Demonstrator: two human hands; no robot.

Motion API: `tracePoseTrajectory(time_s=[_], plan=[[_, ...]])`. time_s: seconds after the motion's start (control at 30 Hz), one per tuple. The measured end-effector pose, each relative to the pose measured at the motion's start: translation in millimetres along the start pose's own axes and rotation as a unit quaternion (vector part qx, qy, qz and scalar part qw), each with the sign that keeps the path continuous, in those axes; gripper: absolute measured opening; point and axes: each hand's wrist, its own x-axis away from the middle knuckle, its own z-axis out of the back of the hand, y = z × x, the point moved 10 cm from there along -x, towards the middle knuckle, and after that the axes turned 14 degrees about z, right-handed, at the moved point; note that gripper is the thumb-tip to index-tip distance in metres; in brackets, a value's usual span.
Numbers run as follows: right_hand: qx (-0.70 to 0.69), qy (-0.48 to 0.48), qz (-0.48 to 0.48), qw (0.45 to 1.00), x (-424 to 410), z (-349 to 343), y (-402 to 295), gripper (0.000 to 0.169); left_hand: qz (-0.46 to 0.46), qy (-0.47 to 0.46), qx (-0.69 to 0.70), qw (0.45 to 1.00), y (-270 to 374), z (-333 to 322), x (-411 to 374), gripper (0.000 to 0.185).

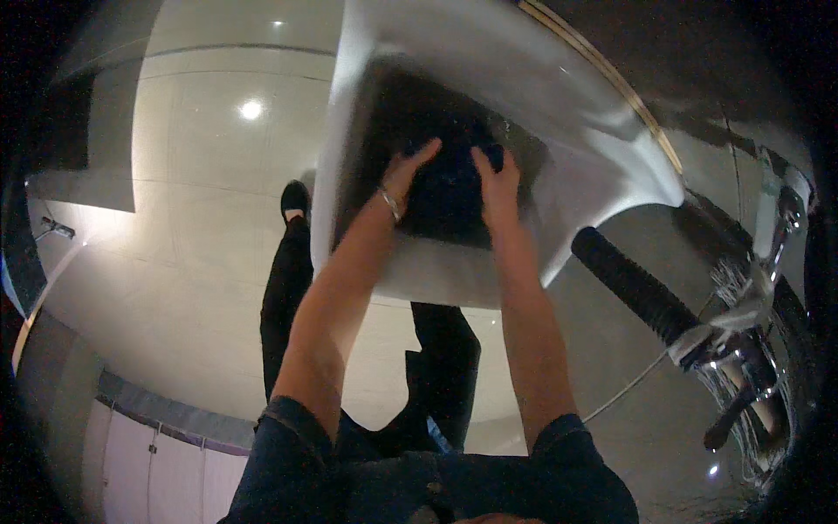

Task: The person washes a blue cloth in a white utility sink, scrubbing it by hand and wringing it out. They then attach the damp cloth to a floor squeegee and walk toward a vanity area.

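Both hands are down inside a white basin (445, 265), over its dark, shadowed interior. A dark cloth (448, 196) is bunched between them; its outline blends into the dark bottom. My left hand (411, 171), with a bracelet at the wrist, grips the cloth's left side, thumb pointing inward. On the opposite side, my right hand (501, 177) has dark fabric caught between thumb and fingers. Some fingertips are hidden by the fabric.
A mop (740, 321) with pale strands and a black ribbed tube (628, 285) are right of the basin. A pale tiled floor (209, 249) spreads left, near a dark shoe (296, 198). Lilac panels (170, 475) stand at lower left; a metal fitting (57, 228) is above them.
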Motion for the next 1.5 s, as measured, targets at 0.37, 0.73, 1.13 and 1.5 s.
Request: tracePoseTrajectory(time_s=[0.37, 0.73, 1.13, 1.5], plan=[[0.268, 0.012, 0.273, 0.924, 76.1, -72.4, -128.3, 0.029, -0.066, -0.090, 0.099, 0.989, 5.7, 8.1, -6.4, 0.032], [0.126, 0.036, -0.135, 0.982, 12.4, 83.8, 12.6, 0.067, -0.041, 0.030, -0.139, 0.989, 22.6, -9.0, 47.9, 0.073], [-0.067, -0.148, -0.302, 0.939, 146.2, 131.8, -61.8, 0.064, -0.273, 0.163, -0.508, 0.800, 155.4, -82.1, 137.8, 0.037], [-0.001, 0.002, -0.001, 1.000, 31.0, 102.9, -27.5, 0.073, -0.262, -0.011, 0.030, 0.965, 109.6, -32.6, 96.1, 0.055]])
